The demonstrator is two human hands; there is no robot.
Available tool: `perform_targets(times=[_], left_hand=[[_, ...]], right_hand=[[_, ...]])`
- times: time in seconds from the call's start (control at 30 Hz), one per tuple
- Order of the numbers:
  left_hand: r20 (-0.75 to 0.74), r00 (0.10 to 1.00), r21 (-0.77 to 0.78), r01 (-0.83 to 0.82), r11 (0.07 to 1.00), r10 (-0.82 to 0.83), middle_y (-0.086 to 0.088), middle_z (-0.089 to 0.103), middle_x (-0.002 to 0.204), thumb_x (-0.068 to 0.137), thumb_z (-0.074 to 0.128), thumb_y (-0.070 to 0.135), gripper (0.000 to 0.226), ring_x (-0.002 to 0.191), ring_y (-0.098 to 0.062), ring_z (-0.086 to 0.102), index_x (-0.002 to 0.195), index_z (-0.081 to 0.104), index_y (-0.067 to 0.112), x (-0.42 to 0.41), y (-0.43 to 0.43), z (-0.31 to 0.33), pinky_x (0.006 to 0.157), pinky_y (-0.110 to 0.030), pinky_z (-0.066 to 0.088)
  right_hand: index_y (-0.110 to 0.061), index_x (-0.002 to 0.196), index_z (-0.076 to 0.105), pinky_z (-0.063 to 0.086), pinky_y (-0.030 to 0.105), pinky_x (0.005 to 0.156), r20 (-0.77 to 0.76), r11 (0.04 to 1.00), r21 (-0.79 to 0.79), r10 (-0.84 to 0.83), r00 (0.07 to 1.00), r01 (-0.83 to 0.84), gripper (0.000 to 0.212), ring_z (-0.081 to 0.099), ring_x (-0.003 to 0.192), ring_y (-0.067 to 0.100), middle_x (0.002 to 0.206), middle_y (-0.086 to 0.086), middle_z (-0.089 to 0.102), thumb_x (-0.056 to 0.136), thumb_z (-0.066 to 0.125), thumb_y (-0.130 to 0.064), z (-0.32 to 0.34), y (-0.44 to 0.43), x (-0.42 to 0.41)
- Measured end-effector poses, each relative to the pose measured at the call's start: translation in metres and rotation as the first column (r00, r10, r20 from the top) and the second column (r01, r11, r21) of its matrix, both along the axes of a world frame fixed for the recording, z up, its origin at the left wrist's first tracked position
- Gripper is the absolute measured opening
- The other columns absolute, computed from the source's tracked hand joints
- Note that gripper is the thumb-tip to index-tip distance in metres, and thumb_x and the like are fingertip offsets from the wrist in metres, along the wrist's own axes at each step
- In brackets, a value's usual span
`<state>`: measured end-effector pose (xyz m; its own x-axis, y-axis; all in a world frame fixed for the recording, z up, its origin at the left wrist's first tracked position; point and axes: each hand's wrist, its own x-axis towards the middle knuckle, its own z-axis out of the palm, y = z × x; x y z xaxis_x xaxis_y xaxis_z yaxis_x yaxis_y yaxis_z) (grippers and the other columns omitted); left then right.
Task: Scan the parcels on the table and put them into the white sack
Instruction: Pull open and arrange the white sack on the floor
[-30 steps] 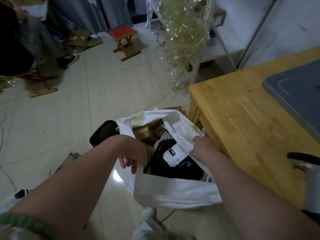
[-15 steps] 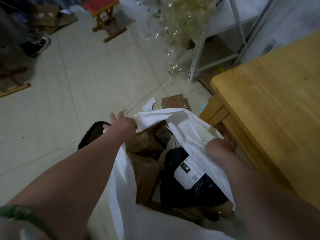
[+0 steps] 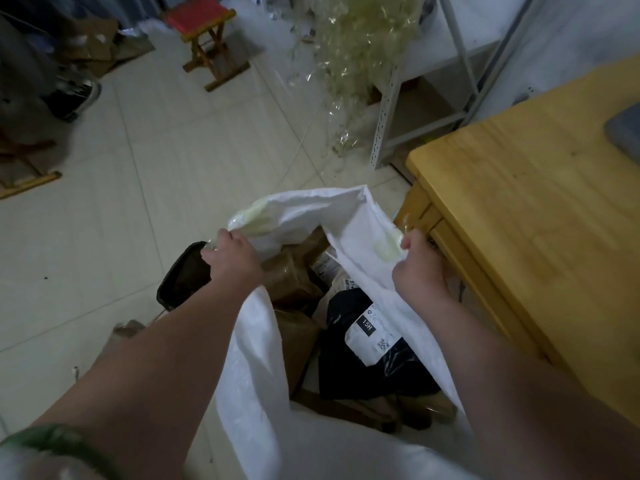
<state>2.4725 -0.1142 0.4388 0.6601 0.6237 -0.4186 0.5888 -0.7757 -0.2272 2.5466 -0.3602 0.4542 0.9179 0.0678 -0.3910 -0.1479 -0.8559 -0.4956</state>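
Well, white sack (image 3: pixel 249 358) stands open on the floor, mouth stretched between both hands. Left hand (image 3: pixel 235 258) grips the rim on its own side, fingers curled round the fabric; right hand (image 3: pixel 420 268) bunches the opposite rim in a closed fist. Neither hand holds a parcel or scanner.

Below and between the hands, inside the sack: black parcel (image 3: pixel 360 372) with a white shipping label (image 3: pixel 372 332) facing up, nearer the right hand; brown parcels (image 3: pixel 294 275) under the left hand, more brown ones lower down. Judged from this, several parcels are bagged already and the sack looks well filled. How many are left cannot be told.

Wooden table (image 3: pixel 536 220) sits just right of the right hand; the part in view carries only a grey mat (image 3: pixel 627 129) at the far edge, no parcels visible, but most of the top is out of frame.

Room: pale tiled floor (image 3: pixel 156 168) beyond the hands, white metal rack (image 3: pixel 388 109) ahead of the right hand with a tangle of clear plastic wrap (image 3: pixel 360 39) hanging by it, dark bin (image 3: pixel 183 271) touching the sack just left of the left hand, red-topped stool (image 3: pixel 204 29) well ahead of it.
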Motion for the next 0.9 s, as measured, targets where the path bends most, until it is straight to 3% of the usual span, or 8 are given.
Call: perform_targets(times=[0.13,0.27,0.37,0.43,0.57,0.7,0.8,0.9], left_hand=[[0.265,0.964,-0.112,0.041,0.993,-0.01,-0.015,0.033,0.131,0.085,0.058,0.0,0.051,0.099,-0.03,0.054,0.131,0.035,0.0,-0.021,-0.011,0.025,0.074,-0.032,0.042],[0.474,0.88,-0.247,0.118,0.962,0.013,-0.014,0.034,0.134,0.083,0.054,-0.01,0.047,0.089,-0.031,0.054,0.128,0.045,0.001,-0.032,-0.02,0.068,0.071,-0.031,0.039],[0.343,0.939,-0.292,0.089,0.952,0.017,-0.009,0.022,0.151,0.093,0.056,0.016,0.033,0.125,-0.035,0.041,0.125,0.061,0.019,-0.05,-0.026,0.077,0.102,-0.034,0.035],[0.168,0.976,-0.368,-0.068,0.927,0.138,-0.011,0.01,0.157,0.094,0.056,0.038,0.04,0.138,-0.036,0.028,0.133,0.055,0.031,-0.073,-0.033,0.066,0.114,-0.038,0.027],[0.071,0.947,-0.426,-0.254,0.869,0.312,-0.014,0.024,0.154,0.093,0.055,0.041,0.053,0.138,-0.035,0.03,0.142,0.045,0.022,-0.109,-0.052,0.037,0.113,-0.044,0.029],[0.123,0.811,-0.337,-0.508,0.793,0.572,-0.013,-0.011,0.16,0.084,0.065,0.039,0.075,0.144,-0.045,-0.002,0.149,0.029,0.026,-0.138,-0.058,0.007,0.109,-0.059,0.025],[0.032,0.829,-0.469,-0.481,0.741,0.558,-0.022,0.027,0.15,0.078,0.07,0.037,0.097,0.13,-0.046,0.037,0.152,0.008,0.029,-0.157,-0.062,-0.003,0.094,-0.053,0.046],[0.089,0.789,-0.447,-0.514,0.732,0.608,-0.02,0.035,0.143,0.096,0.055,0.029,0.073,0.117,-0.039,0.05,0.153,0.012,0.017,-0.156,-0.067,-0.001,0.089,-0.05,0.052]], right_hand=[[-0.032,0.117,0.038,0.045,0.037,0.067,0.123,0.992,-0.002,0.123,0.985,-0.124,0.047,0.052,0.085,0.027,0.103,0.002,0.042,0.089,0.045,0.005,0.05,0.002,-0.014],[-0.025,0.105,0.045,0.037,0.029,0.054,0.06,0.967,-0.078,0.247,0.967,-0.243,0.034,0.051,0.068,0.022,0.085,0.004,0.051,0.089,0.046,0.005,0.09,-0.012,-0.026],[-0.016,0.098,0.059,0.037,0.03,0.06,0.125,0.989,-0.058,0.14,0.982,-0.134,0.039,0.051,0.074,0.026,0.086,0.006,0.052,0.082,0.036,0.011,0.12,-0.019,-0.03],[-0.015,0.098,0.064,0.042,0.031,0.067,0.19,0.997,-0.044,0.064,0.98,-0.057,0.041,0.054,0.083,0.029,0.1,0.012,0.058,0.081,0.037,0.01,0.134,-0.023,-0.031],[-0.02,0.123,0.064,0.045,0.034,0.088,0.283,0.995,-0.092,0.05,0.958,-0.025,0.047,0.057,0.11,0.035,0.122,0.017,0.059,0.092,0.037,0.003,0.138,-0.03,-0.034],[-0.027,0.138,0.053,0.047,0.04,0.095,0.296,0.998,-0.069,0.016,0.955,0.005,0.056,0.055,0.115,0.036,0.129,0.016,0.056,0.094,0.032,0.001,0.132,-0.03,-0.048],[-0.032,0.144,0.045,0.046,0.039,0.094,0.261,0.998,-0.055,0.007,0.965,0.008,0.06,0.054,0.119,0.035,0.134,0.015,0.054,0.095,0.033,0.001,0.127,-0.03,-0.058],[-0.031,0.144,0.044,0.044,0.036,0.095,0.24,0.998,-0.054,-0.003,0.971,0.017,0.06,0.052,0.123,0.034,0.138,0.012,0.053,0.095,0.034,0.002,0.127,-0.031,-0.062]])
